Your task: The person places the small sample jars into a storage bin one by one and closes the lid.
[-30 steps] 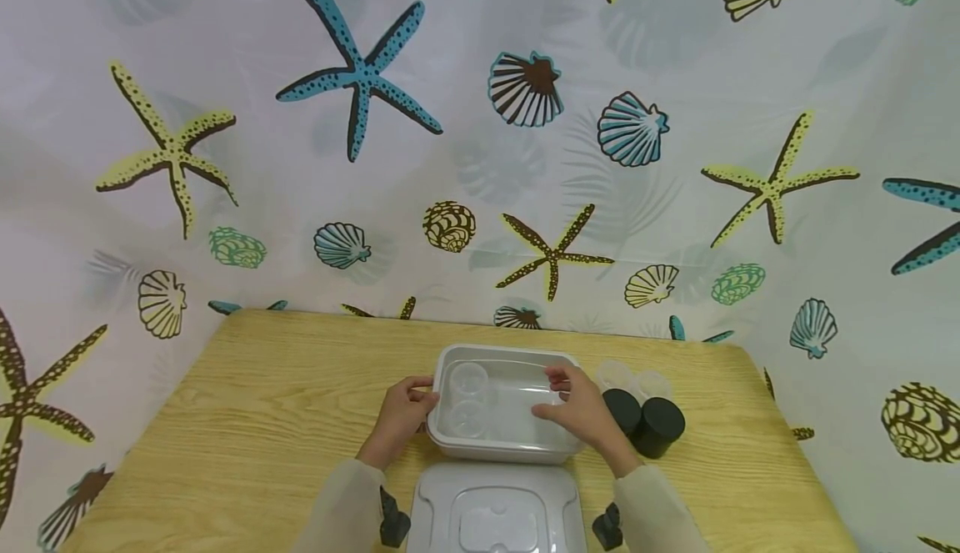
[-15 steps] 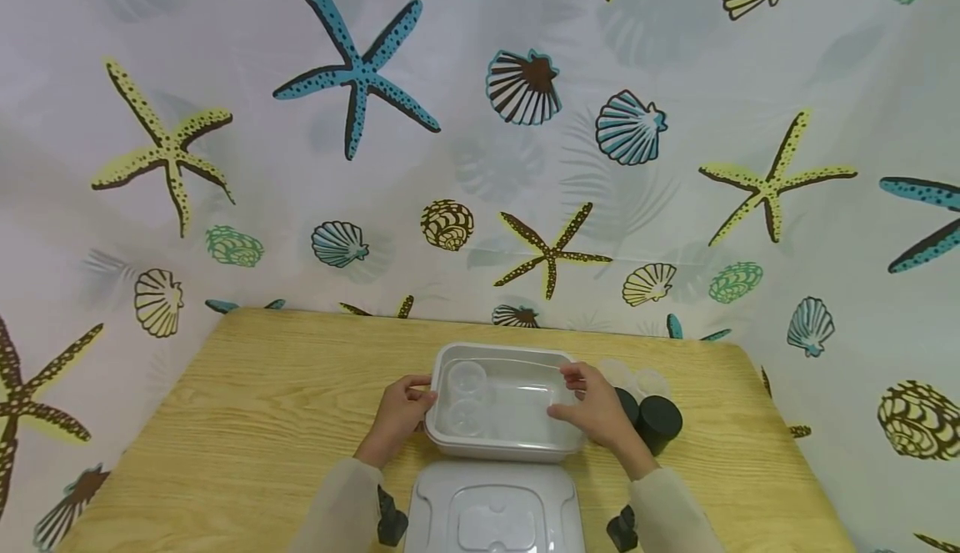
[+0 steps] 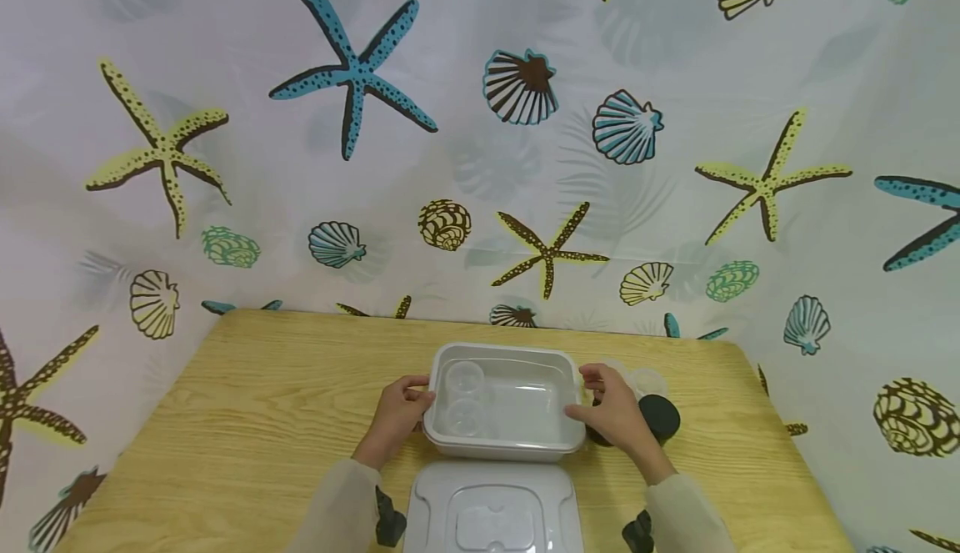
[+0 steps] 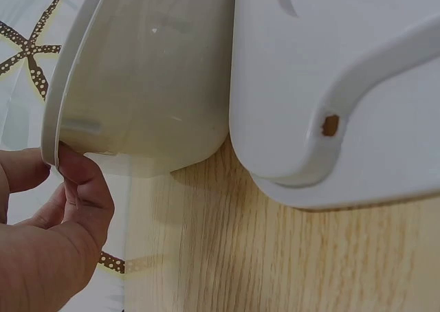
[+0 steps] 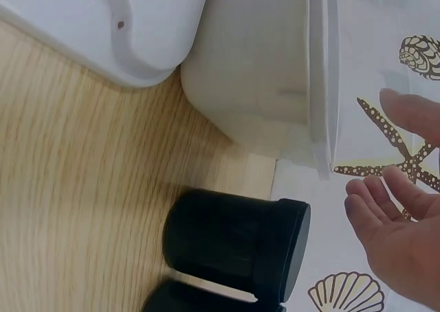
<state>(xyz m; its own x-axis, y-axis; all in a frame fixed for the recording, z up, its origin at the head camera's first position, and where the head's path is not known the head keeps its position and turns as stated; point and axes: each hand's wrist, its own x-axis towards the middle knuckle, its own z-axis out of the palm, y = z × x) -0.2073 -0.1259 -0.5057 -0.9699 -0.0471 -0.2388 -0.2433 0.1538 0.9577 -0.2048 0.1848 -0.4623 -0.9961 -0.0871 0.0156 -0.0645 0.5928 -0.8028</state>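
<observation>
A whitish plastic box [image 3: 525,419] stands uncovered on the table, with two clear round cups [image 3: 466,379] side by side at its left end. My left hand [image 3: 396,418] pinches the box's left rim. In the left wrist view, the thumb and fingers of that hand [image 4: 65,240] meet at the rim's edge. At the box's right end my right hand [image 3: 618,413] hovers by the rim, fingers loosely bent. Nothing shows in this hand [image 5: 402,236] in the right wrist view, where it is apart from the rim.
A white lid [image 3: 495,520] lies in front of the box. Two black jars [image 5: 234,240] stand at the box's right, one partly behind my right hand in the head view. Clear round pieces [image 3: 649,382] sit behind them. A patterned cloth [image 3: 480,119] hangs behind the table.
My right hand has moved right, from over the box's interior to its right rim. My left hand stays on the left rim, and the cups have kept their place.
</observation>
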